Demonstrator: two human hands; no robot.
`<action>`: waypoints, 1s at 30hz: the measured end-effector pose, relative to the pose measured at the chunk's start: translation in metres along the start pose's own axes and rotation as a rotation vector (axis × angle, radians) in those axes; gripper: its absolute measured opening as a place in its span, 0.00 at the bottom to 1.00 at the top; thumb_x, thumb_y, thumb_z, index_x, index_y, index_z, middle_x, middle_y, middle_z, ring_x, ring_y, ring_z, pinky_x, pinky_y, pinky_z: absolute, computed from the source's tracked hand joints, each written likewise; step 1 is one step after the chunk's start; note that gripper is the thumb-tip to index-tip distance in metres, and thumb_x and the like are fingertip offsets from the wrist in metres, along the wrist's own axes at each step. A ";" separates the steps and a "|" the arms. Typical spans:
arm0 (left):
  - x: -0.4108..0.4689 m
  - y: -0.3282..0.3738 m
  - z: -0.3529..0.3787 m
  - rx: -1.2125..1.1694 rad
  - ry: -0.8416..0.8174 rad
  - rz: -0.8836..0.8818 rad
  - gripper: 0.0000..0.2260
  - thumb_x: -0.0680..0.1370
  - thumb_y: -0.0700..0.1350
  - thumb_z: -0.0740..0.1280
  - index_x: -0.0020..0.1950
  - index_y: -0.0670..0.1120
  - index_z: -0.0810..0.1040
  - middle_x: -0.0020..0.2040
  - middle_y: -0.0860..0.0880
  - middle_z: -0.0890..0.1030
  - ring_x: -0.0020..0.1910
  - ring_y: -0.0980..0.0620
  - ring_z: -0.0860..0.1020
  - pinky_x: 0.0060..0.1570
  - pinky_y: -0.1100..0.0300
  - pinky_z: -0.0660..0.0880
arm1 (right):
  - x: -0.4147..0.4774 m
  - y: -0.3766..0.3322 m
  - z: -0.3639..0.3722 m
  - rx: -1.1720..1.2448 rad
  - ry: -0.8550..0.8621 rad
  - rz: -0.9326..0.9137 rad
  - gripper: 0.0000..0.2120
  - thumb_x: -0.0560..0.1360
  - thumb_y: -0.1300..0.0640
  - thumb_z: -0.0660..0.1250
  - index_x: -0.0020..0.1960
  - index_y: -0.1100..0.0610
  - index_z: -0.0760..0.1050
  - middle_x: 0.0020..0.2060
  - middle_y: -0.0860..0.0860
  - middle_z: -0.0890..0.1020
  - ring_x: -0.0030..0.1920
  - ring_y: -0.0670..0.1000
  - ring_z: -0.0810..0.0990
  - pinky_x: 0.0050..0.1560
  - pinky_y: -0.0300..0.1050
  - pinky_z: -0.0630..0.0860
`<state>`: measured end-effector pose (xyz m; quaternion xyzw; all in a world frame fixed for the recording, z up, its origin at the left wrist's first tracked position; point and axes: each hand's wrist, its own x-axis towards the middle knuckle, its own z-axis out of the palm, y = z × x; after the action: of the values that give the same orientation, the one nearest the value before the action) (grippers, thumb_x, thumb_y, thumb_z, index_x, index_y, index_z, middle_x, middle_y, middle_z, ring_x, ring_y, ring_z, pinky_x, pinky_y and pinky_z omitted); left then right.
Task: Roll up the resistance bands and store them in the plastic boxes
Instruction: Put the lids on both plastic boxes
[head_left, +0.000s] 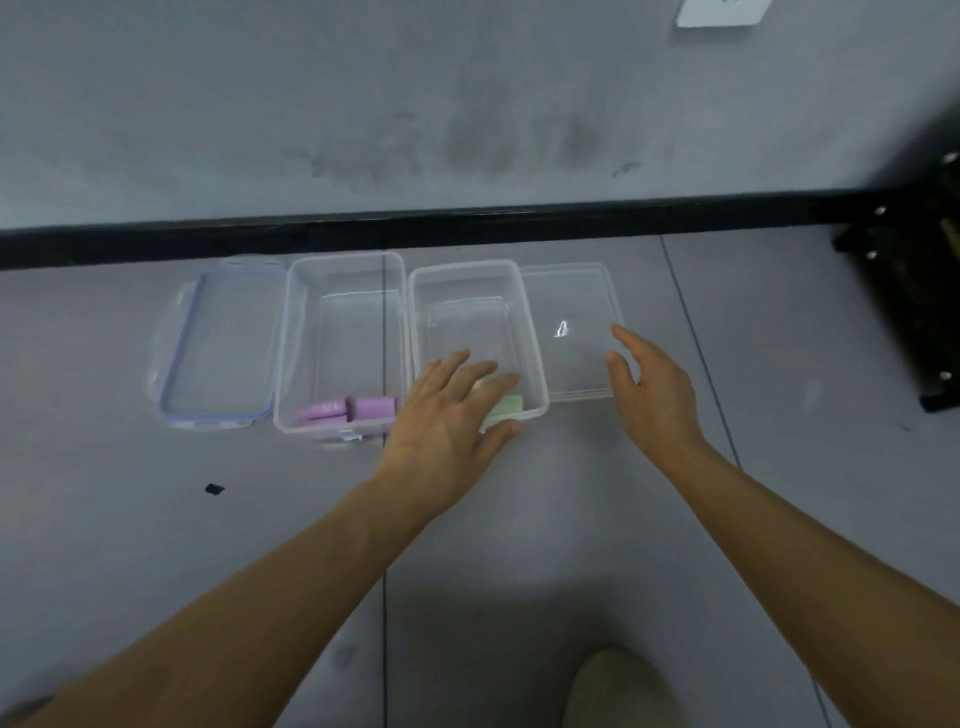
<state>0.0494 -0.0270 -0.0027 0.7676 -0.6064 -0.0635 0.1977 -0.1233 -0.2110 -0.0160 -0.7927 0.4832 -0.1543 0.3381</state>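
Note:
Two clear plastic boxes stand side by side on the grey floor. The left box (294, 332) holds two rolled purple bands (353, 408) at its near end. The right box (530, 332) holds a rolled green band (510, 404) in its near corner, partly hidden by my left hand (447, 415). That hand lies spread over the box's near rim, fingers apart, holding nothing. My right hand (652, 392) hovers open over the near right edge of a clear flat lid (571, 306) lying right of that box.
A blue-rimmed lid (218, 343) lies left of the boxes. A black baseboard (363, 228) runs along the wall behind. A black frame (914, 270) stands at right. A small dark scrap (214, 489) lies on the floor; a shoe (618, 691) shows at the bottom.

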 end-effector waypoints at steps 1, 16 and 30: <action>0.010 0.014 0.005 0.003 -0.027 0.007 0.23 0.80 0.59 0.59 0.73 0.52 0.69 0.71 0.47 0.73 0.74 0.43 0.64 0.71 0.43 0.62 | 0.001 0.009 -0.002 0.005 0.005 0.017 0.20 0.83 0.51 0.59 0.74 0.52 0.69 0.71 0.48 0.73 0.70 0.48 0.70 0.69 0.39 0.63; 0.130 0.100 0.091 0.588 -0.588 -0.034 0.28 0.78 0.47 0.54 0.77 0.38 0.54 0.68 0.42 0.72 0.72 0.44 0.64 0.74 0.39 0.39 | 0.027 0.071 -0.010 0.164 -0.138 0.197 0.20 0.82 0.60 0.59 0.73 0.51 0.69 0.58 0.50 0.80 0.56 0.49 0.78 0.57 0.36 0.70; 0.118 0.084 0.102 0.450 -0.600 0.006 0.32 0.82 0.50 0.49 0.77 0.46 0.32 0.70 0.47 0.69 0.67 0.49 0.72 0.74 0.40 0.35 | 0.057 0.074 -0.007 0.377 -0.149 0.417 0.23 0.77 0.55 0.66 0.72 0.57 0.70 0.60 0.56 0.80 0.60 0.56 0.80 0.65 0.55 0.75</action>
<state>-0.0305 -0.1789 -0.0476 0.7371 -0.6385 -0.1504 -0.1621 -0.1483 -0.2857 -0.0662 -0.6087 0.5723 -0.1098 0.5385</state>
